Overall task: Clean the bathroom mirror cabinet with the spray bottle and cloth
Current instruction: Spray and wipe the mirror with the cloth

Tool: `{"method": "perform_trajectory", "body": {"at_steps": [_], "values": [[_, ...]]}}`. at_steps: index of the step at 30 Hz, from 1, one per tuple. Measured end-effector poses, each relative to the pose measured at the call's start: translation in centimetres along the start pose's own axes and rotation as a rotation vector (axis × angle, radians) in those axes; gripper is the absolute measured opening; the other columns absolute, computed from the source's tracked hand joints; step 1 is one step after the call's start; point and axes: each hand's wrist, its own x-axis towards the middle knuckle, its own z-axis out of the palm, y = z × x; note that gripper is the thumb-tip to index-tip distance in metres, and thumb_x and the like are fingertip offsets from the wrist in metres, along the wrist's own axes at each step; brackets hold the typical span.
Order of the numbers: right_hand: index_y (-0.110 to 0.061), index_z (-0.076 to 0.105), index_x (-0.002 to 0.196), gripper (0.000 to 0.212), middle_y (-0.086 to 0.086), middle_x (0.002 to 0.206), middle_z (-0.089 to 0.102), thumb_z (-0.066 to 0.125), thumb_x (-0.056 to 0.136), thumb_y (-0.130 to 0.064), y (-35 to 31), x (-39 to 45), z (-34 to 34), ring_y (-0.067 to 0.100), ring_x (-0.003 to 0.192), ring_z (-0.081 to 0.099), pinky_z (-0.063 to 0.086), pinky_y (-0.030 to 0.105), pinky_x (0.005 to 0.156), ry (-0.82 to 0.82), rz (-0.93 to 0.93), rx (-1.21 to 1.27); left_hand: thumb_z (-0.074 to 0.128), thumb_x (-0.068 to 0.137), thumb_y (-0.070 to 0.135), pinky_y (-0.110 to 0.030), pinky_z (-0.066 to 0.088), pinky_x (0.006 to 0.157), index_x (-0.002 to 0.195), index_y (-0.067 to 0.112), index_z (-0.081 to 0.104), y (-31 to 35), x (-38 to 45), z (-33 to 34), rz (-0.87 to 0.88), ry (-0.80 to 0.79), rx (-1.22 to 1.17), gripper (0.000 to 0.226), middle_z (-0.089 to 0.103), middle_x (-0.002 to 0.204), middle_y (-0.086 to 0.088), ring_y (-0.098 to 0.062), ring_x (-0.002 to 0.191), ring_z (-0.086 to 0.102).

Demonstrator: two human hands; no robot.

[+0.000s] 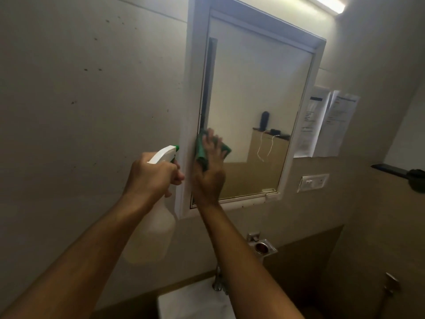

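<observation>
Left hand (153, 174) clenched around spray bottle (153, 229); right hand (210, 171) flat, pressing green cloth (201, 150) against mirror cabinet (259, 93), above tap (218, 280), beside taped papers (326, 123).

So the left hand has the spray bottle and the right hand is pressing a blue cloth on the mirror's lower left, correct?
Not quite: in the head view the cloth is green, not blue. The left hand holds the spray bottle, and the right hand presses it on the mirror.

A pale wall (80, 100), flecked with small dark spots, filled the left of the frame. A tube light (331, 4) glowed at upper right. Two paper notices (326, 123) hung at right, above a white switch plate (312, 182). A tap (218, 282) and white basin (190, 302) sat at bottom centre.
</observation>
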Motion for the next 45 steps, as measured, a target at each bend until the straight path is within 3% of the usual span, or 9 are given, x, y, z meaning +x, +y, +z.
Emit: {"method": "perform_trajectory", "body": {"at_steps": [3, 8, 15, 21, 24, 29, 33, 38, 45], "values": [[-0.011, 0.042, 0.146, 0.048, 0.004, 0.155, 0.036, 0.052, 0.100, -0.022, 1.7, -0.6, -1.0, 0.026, 0.149, 0.021, 0.029, 0.058, 0.114, -0.169, -0.219, -0.104, 0.059, 0.074, 0.003, -0.029, 0.048, 0.054, 0.091, 0.008, 0.069, 0.0, 0.0, 0.2, 0.002, -0.013, 0.008, 0.020, 0.077, 0.075, -0.007, -0.020, 0.075, 0.076], [-0.012, 0.046, 0.144, 0.050, 0.008, 0.155, 0.037, 0.061, 0.097, -0.021, 7.0, 1.5, -6.6, 0.032, 0.148, 0.020, 0.023, 0.055, 0.118, -0.500, -0.696, -0.353, 0.058, 0.081, 0.002, -0.031, 0.049, 0.057, 0.090, 0.010, 0.066, 0.2, -0.2, 1.0, 0.027, -0.022, 0.014, 0.015, 0.076, 0.081, -0.010, -0.024, 0.080, 0.074], [-0.015, 0.047, 0.144, 0.048, 0.006, 0.155, 0.037, 0.059, 0.098, -0.022, 12.5, 4.3, -12.2, 0.032, 0.148, 0.021, 0.020, 0.052, 0.120, -0.618, -0.809, -0.469, 0.060, 0.083, 0.001, -0.029, 0.048, 0.057, 0.106, 0.006, 0.064, 0.5, 0.1, 3.0, 0.012, -0.050, 0.016, 0.024, 0.075, 0.088, -0.013, -0.027, 0.086, 0.073], [-0.018, 0.038, 0.148, 0.054, 0.002, 0.158, 0.030, 0.056, 0.097, -0.013, 17.8, 5.3, -17.4, 0.027, 0.149, 0.018, 0.034, 0.053, 0.113, -0.435, -0.464, -0.470, 0.060, 0.083, 0.000, -0.033, 0.051, 0.063, 0.091, 0.014, 0.061, 0.7, 0.6, 4.9, -0.020, -0.034, 0.007, 0.016, 0.076, 0.090, -0.014, -0.028, 0.089, 0.073], [-0.014, 0.041, 0.147, 0.052, 0.003, 0.157, 0.033, 0.055, 0.097, -0.008, 19.2, 4.6, -17.3, 0.026, 0.149, 0.020, 0.036, 0.052, 0.113, -0.298, -0.274, -0.402, 0.061, 0.082, 0.001, -0.032, 0.051, 0.062, 0.097, 0.010, 0.065, 0.6, 0.9, 5.7, -0.030, -0.026, 0.006, 0.018, 0.076, 0.090, -0.014, -0.028, 0.089, 0.074], [-0.014, 0.041, 0.147, 0.046, 0.000, 0.155, 0.037, 0.042, 0.101, -0.018, 18.7, 3.9, -15.7, 0.020, 0.146, 0.029, 0.035, 0.042, 0.115, -0.071, -0.032, -0.296, 0.061, 0.084, 0.001, -0.032, 0.051, 0.061, 0.102, 0.008, 0.065, 0.2, 0.1, 5.6, -0.045, -0.034, 0.031, 0.019, 0.075, 0.093, -0.014, -0.028, 0.090, 0.073], [-0.030, 0.039, 0.148, 0.049, -0.001, 0.148, 0.048, 0.041, 0.098, -0.027, 17.6, 3.8, -13.9, 0.020, 0.130, 0.052, 0.049, 0.041, 0.103, 0.112, 0.231, -0.264, 0.061, 0.081, 0.003, -0.030, 0.049, 0.057, 0.114, 0.002, 0.063, -0.2, -0.6, 3.9, -0.047, -0.030, 0.044, 0.033, 0.075, 0.092, -0.013, -0.025, 0.086, 0.074], [-0.031, 0.040, 0.147, 0.048, 0.002, 0.145, 0.050, 0.046, 0.101, -0.022, 12.1, 4.1, -9.7, 0.023, 0.128, 0.052, 0.044, 0.043, 0.107, 0.360, 0.705, -0.103, 0.058, 0.082, 0.002, -0.028, 0.046, 0.055, 0.097, 0.007, 0.067, -0.2, -1.4, 1.8, -0.037, 0.006, 0.043, 0.017, 0.076, 0.089, -0.014, -0.026, 0.084, 0.075], [-0.032, 0.037, 0.148, 0.049, 0.002, 0.152, 0.041, 0.046, 0.101, -0.020, 4.0, 0.4, -4.7, 0.023, 0.134, 0.045, 0.043, 0.041, 0.108, 0.284, 0.734, -0.007, 0.057, 0.083, 0.004, -0.026, 0.045, 0.054, 0.099, 0.004, 0.067, 0.0, -1.8, -0.3, -0.043, 0.020, 0.034, 0.019, 0.076, 0.083, -0.011, -0.023, 0.080, 0.075]]}}
